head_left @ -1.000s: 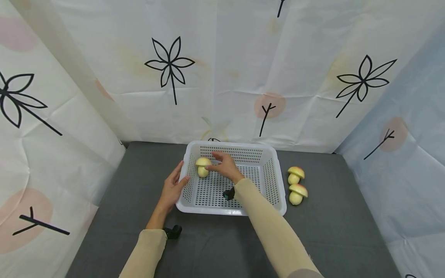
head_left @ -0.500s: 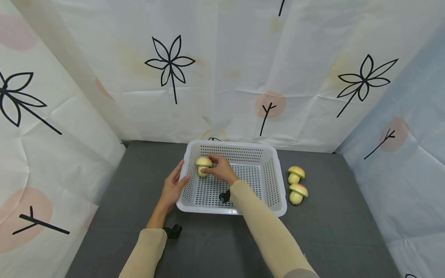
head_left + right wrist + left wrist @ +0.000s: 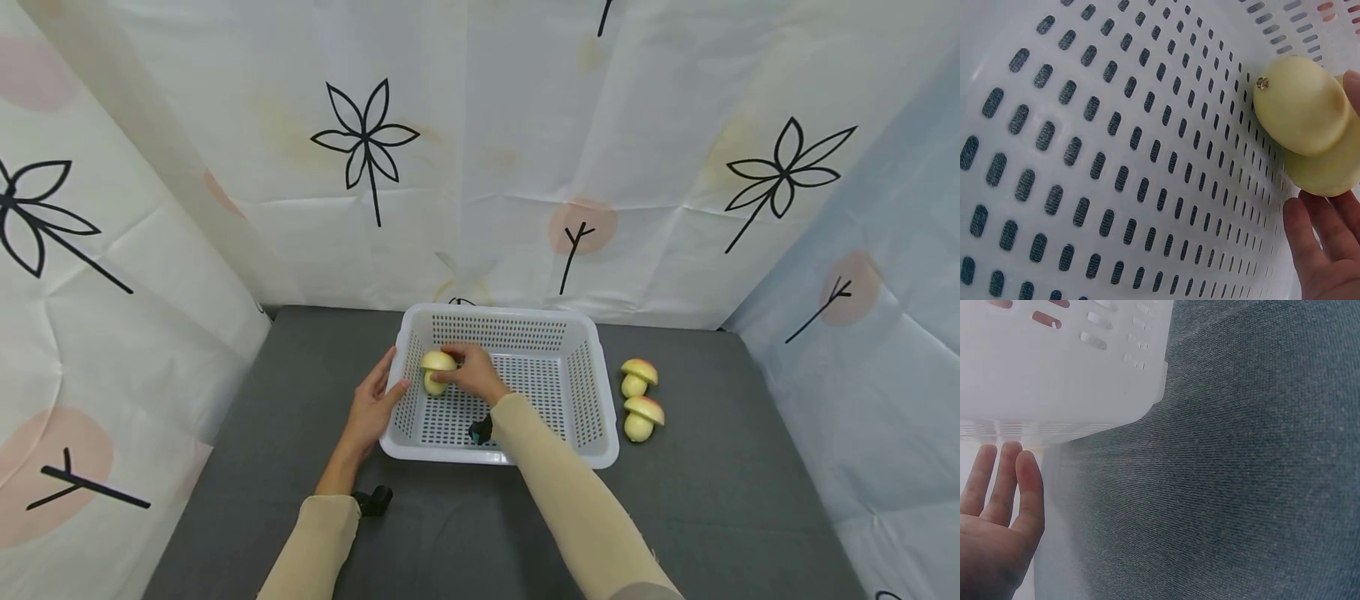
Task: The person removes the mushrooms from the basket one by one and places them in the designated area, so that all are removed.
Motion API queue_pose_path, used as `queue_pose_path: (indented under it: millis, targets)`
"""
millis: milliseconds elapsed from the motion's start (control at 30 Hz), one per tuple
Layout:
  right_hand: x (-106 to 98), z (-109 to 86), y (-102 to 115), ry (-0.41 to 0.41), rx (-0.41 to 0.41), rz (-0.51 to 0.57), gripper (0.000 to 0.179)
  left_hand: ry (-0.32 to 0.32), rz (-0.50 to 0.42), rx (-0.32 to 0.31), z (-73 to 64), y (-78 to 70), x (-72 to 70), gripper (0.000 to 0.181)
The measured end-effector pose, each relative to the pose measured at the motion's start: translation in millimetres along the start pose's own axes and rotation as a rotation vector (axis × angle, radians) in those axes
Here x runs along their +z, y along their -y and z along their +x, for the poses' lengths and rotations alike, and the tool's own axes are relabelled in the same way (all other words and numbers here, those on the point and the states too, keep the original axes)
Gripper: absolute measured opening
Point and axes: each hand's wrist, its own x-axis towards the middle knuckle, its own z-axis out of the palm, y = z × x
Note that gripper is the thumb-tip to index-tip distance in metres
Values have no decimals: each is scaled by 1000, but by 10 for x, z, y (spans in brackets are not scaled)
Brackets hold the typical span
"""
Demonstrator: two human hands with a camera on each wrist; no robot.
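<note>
A white plastic basket (image 3: 510, 456) with slotted walls sits on the dark grey table. My left hand (image 3: 369, 412) holds its left side, thumb over the rim and fingers along the outside. In the left wrist view those fingers (image 3: 1030, 475) lie close against the outer wall. Inside the basket, near its left end, is a pale yellow toy mushroom (image 3: 437, 361) with a domed cap. My right hand (image 3: 476, 375) grips this mushroom between thumb and fingers. The right wrist view shows the mushroom (image 3: 1300, 106) close to the basket wall, its far side hidden.
Two similar mushrooms with reddish cap edges, an upper one (image 3: 639, 372) and a lower one (image 3: 642, 417), lie on the table (image 3: 712, 467) just right of the basket. A patterned white curtain (image 3: 510, 167) hangs behind and at both sides.
My right hand has closed in on the mushroom in the basket and taken hold of it. The mushroom has shifted slightly towards me. My left hand and the basket have stayed put.
</note>
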Motion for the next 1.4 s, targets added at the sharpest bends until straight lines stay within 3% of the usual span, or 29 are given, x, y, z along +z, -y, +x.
queue_pose_path:
  millis: [300, 500, 967, 1400]
  targets:
    - [-12, -17, 20, 4, -19, -63, 50, -7, 7, 1, -12, 11, 2, 68]
    - [-129, -78, 98, 6, -25, -43, 49, -6, 13, 1, -13, 11, 2, 69]
    - [-583, -298, 81, -19, -81, 63, 53, -19, 15, -9, -17, 5, 11, 69]
    - [-1104, -659, 5, -79, -96, 106, 57, 5, -16, 25, -29, -5, 10, 69]
